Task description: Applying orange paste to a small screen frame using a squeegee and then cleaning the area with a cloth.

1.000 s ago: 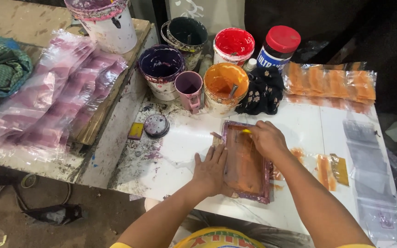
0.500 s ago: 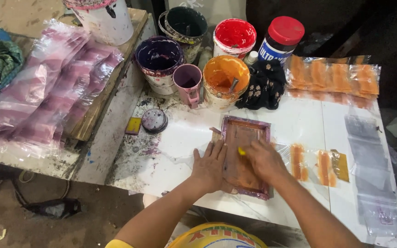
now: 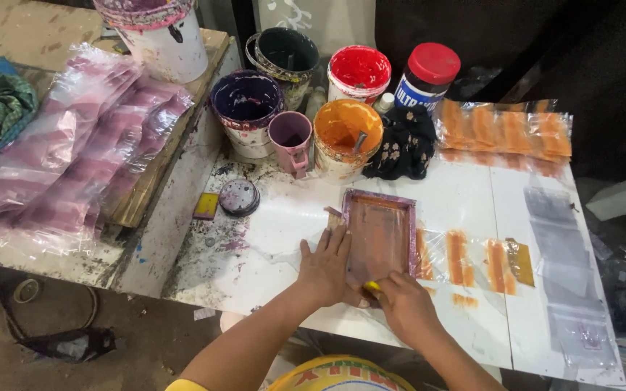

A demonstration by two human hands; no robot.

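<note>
the right hand [image 3: 407, 308] has slid from the far end of the screen [image 3: 380, 235] at mid-frame to its near edge, fingers closed on a squeegee, finishing a print stroke, while the left hand [image 3: 325, 266] presses flat on the frame.

The right hand [image 3: 407, 308] has slid down the printing frame [image 3: 380, 235] to its near edge, seemingly dragging something yellow.

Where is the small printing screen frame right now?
In the head view the printing screen frame lies flat on the white table, just below the orange paint tub, with the left hand pressing its left edge.
</note>
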